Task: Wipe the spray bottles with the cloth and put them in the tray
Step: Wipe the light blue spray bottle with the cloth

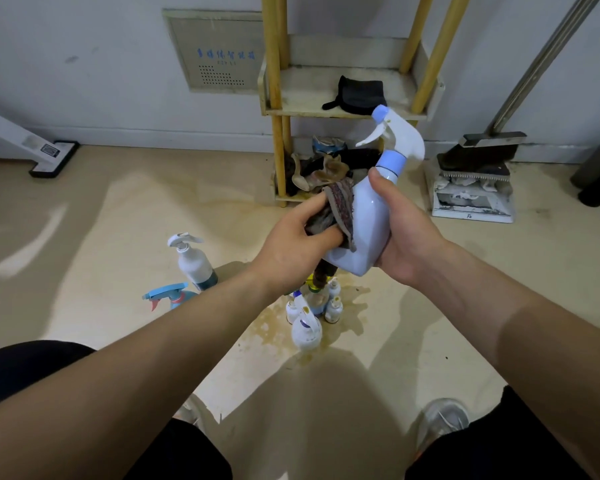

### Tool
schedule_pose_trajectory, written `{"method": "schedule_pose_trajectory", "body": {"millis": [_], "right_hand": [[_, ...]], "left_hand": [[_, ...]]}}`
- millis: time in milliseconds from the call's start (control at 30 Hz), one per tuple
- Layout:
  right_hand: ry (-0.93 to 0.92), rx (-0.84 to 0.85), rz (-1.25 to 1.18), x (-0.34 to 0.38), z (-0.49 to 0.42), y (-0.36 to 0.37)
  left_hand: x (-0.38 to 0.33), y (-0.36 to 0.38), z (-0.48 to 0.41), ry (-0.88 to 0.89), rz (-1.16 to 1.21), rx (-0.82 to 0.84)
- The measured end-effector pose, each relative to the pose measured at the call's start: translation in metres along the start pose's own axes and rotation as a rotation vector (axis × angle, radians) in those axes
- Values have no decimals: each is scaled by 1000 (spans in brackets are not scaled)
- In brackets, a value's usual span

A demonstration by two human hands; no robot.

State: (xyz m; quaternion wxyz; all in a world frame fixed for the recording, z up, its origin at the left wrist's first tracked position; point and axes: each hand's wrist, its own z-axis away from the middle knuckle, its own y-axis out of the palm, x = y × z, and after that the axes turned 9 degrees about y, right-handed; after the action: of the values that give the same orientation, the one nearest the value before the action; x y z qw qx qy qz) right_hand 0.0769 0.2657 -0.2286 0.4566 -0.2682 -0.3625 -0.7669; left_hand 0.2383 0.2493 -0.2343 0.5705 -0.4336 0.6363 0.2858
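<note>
The right hand (400, 233) is closed around the body of a pale blue spray bottle (369, 220). The thumb lies across the bottle's shoulder just below the blue collar; the other fingers wrap behind the body and are hidden. The bottle is held in the air, tilted, with its white trigger head up and to the right and its base down toward the left wrist.

The left hand (291, 244) is closed on a dark, patterned cloth (338, 211). The thumb and fingers bunch the cloth and press it against the bottle's left face. A frayed cloth edge lies flat on the bottle side, and a tail hangs below the base.

Directly under the hands, a cluster of small white bottles (309, 313) stands on the stained floor (84, 254). To the left, well apart from the hands, stand a white pump bottle (192, 259) and a blue trigger sprayer (170, 296), just beside each other.

Beyond the hands, a yellow-framed shelf unit (274, 98) stands against the wall. Its upper tray shelf (326, 102) carries a black cloth (359, 93); the lower level is crowded with rags. A dustpan and broom (473, 181) stand to the right of the shelf. Bare floor lies open to the left and right of the arms.
</note>
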Motion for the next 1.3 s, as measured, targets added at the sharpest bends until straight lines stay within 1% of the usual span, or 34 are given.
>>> {"method": "schedule_pose_trajectory", "body": {"millis": [67, 167, 200, 333, 433, 500, 567, 700, 800, 900, 967, 1067, 1200, 1300], "right_hand": [[-32, -33, -31, -1, -2, 3], [-84, -59, -118, -6, -6, 12], [-88, -62, -142, -6, -7, 16], [-152, -39, -175, -7, -9, 32], [-311, -56, -43, -13, -14, 47], [-380, -72, 31, -17, -16, 56], [-427, -84, 83, -20, -20, 63], [-458, -105, 179, -24, -29, 71], [-445, -91, 266, -30, -37, 78], [-442, -78, 385, -37, -47, 89], [-437, -83, 471, -44, -57, 97], [-421, -126, 571, -58, -81, 109], [-320, -161, 738, -92, -129, 127], [-268, -187, 857, -122, -168, 137]], "left_hand": [[-1, -1, 1, -110, 116, -52], [-1, -5, 4, -368, 372, -164], [0, -7, 6, -422, 449, -193], [-2, -16, 10, -494, 641, -317], [-1, -26, 12, -589, 653, -384], [-1, -33, 15, -601, 568, -382], [1, -43, 18, -577, 448, -400], [2, -69, 30, -489, 136, -366], [1, -99, 39, -423, -215, -276], [3, -132, 49, -460, -483, -134], [5, -152, 55, -500, -571, -83], [6, -174, 58, -532, -612, -29], [10, -202, 53, -549, -722, 75], [14, -225, 45, -530, -854, 171]]}}
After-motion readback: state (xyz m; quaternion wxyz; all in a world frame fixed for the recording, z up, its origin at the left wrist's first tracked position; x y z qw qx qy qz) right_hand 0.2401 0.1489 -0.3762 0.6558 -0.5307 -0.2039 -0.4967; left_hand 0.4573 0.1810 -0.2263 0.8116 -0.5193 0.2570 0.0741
